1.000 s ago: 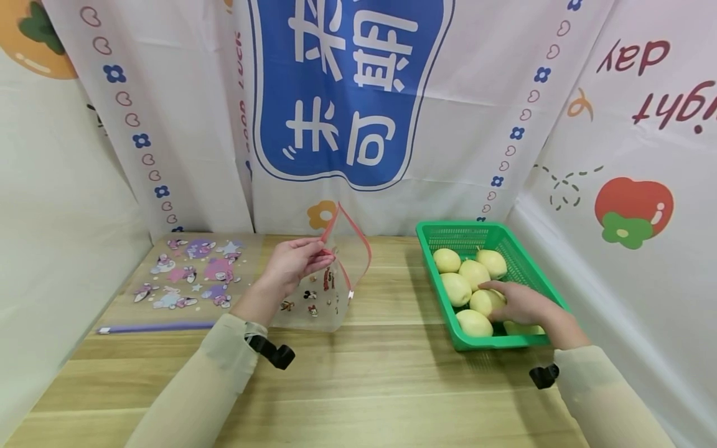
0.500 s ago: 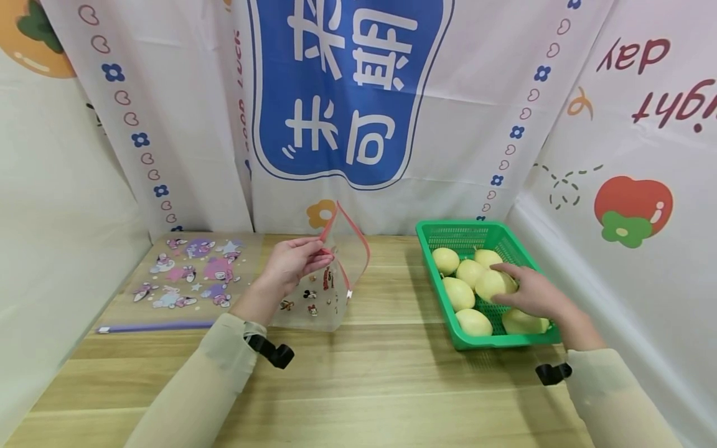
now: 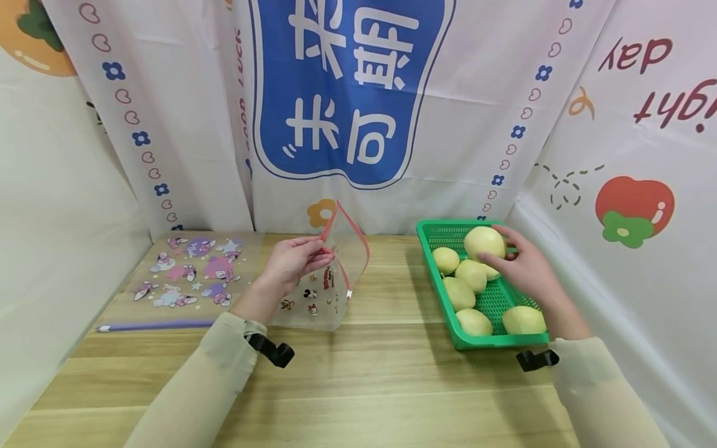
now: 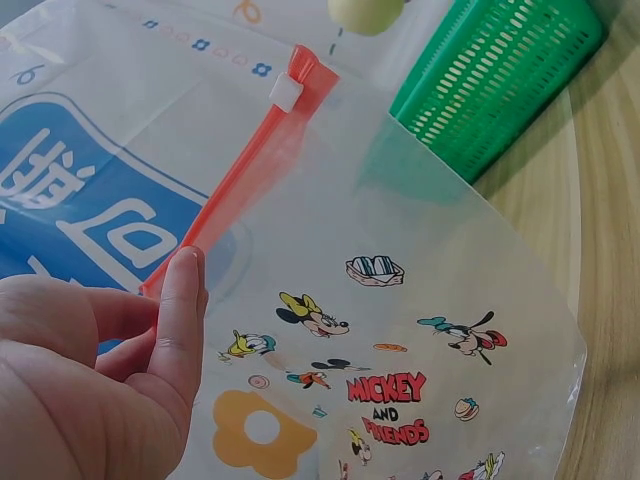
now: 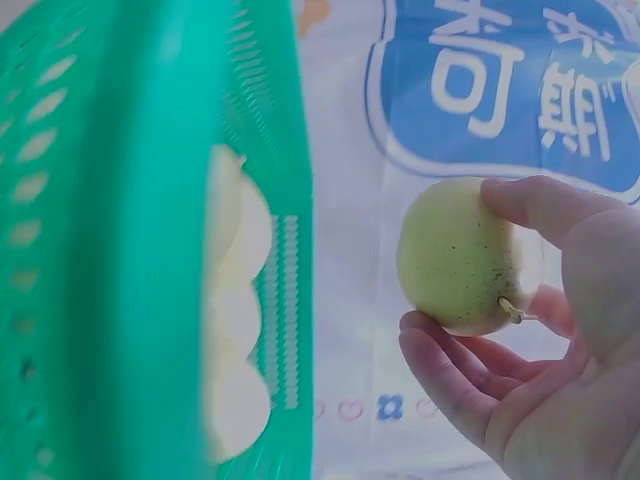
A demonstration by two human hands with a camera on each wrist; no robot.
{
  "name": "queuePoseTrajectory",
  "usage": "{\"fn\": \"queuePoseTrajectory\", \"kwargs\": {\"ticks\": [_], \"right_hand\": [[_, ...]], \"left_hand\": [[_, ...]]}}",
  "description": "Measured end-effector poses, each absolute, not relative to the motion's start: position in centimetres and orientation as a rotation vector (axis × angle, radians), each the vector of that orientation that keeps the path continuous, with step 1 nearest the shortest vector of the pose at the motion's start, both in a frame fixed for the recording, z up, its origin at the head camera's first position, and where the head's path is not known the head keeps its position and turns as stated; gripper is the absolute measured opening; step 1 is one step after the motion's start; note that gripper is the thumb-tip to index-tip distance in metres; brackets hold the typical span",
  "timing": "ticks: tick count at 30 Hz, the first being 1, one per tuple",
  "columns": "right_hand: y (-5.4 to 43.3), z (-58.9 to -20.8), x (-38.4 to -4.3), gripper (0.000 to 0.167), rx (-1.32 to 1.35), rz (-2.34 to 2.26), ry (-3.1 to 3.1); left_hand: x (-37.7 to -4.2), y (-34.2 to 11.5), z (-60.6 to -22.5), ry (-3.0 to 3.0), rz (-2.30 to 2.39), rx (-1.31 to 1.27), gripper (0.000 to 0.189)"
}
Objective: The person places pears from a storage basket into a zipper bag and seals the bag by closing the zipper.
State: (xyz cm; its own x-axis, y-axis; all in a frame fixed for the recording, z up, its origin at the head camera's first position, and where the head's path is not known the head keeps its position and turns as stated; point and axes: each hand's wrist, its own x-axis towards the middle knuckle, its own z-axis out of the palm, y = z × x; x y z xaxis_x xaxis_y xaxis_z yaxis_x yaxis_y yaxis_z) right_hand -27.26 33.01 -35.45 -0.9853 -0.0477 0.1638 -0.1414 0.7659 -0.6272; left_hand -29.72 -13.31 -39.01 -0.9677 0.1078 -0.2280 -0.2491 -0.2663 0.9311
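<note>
My left hand (image 3: 297,264) pinches the red zip edge of a clear slider bag (image 3: 313,311) with cartoon prints, thumb against fingers. The bag stands with its mouth spread apart, and in the left wrist view its white slider (image 4: 286,92) sits near the end of the red strip (image 4: 240,175). My right hand (image 3: 523,264) grips a pale yellow-green pear (image 3: 484,244) above the green basket (image 3: 456,336). In the right wrist view that pear (image 5: 455,255) shows a stem and dark specks, held between thumb and fingers. Several more pears (image 3: 460,292) lie in the basket.
A second clear bag (image 3: 190,274) with pink and purple prints lies flat on the wooden table (image 3: 358,386) at the left, its purple zip (image 3: 162,325) towards me. Printed white curtains (image 3: 476,112) close off the back and sides.
My right hand has taken a pear from the basket and lifted it up towards the basket's back. The left hand and the bag it holds have stayed in place.
</note>
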Motion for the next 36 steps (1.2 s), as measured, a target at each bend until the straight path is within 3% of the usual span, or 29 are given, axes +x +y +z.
{"fn": "queuePoseTrajectory", "kwargs": {"ticks": [19, 36], "right_hand": [[25.0, -31.4, -28.1, 0.08, 0.299, 1.234, -2.663], [16.7, -30.5, -29.5, 0.07, 0.525, 1.367, -2.6]], "left_hand": [[-29.7, -13.3, -39.0, 1.734, 2.332, -0.189, 0.042], [-29.6, -13.6, -39.1, 1.721, 2.333, -0.179, 0.043]]}}
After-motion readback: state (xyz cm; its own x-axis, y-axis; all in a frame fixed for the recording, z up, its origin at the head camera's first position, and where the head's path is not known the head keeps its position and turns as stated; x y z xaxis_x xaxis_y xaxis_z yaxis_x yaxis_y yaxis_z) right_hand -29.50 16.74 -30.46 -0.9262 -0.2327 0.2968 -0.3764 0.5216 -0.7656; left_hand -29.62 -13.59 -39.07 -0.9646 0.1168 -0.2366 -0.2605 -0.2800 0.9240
